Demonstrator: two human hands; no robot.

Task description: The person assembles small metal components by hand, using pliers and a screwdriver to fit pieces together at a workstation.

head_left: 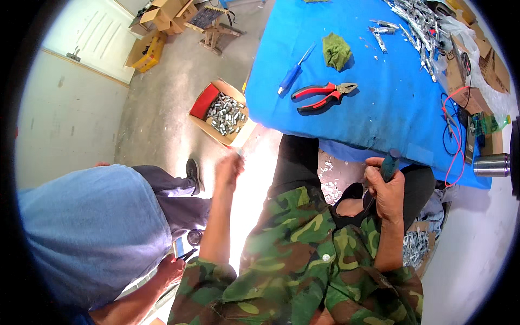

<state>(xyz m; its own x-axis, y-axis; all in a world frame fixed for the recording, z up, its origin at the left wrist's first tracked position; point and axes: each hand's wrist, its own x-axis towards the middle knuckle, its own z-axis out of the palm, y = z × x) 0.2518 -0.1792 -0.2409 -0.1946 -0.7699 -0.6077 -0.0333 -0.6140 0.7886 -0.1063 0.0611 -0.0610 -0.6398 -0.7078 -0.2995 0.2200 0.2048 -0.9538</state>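
Out to the left, my left hand is beside the near corner of a cardboard box that holds many small metal cylinders. Its fingers are bunched and slightly blurred, with a small pale bit at the tips that I cannot make out. My right hand is closed round a dark teal tool handle just off the table's front edge; the tool's other end is hidden. On the blue-covered table lie red-and-black pliers, a blue-handled screwdriver and a crumpled green cloth.
A heap of metal strips covers the table's far right. Red and black wires hang near a steel cup at the right edge. Another person in a blue shirt works close on my left. Scraps litter the floor under the table.
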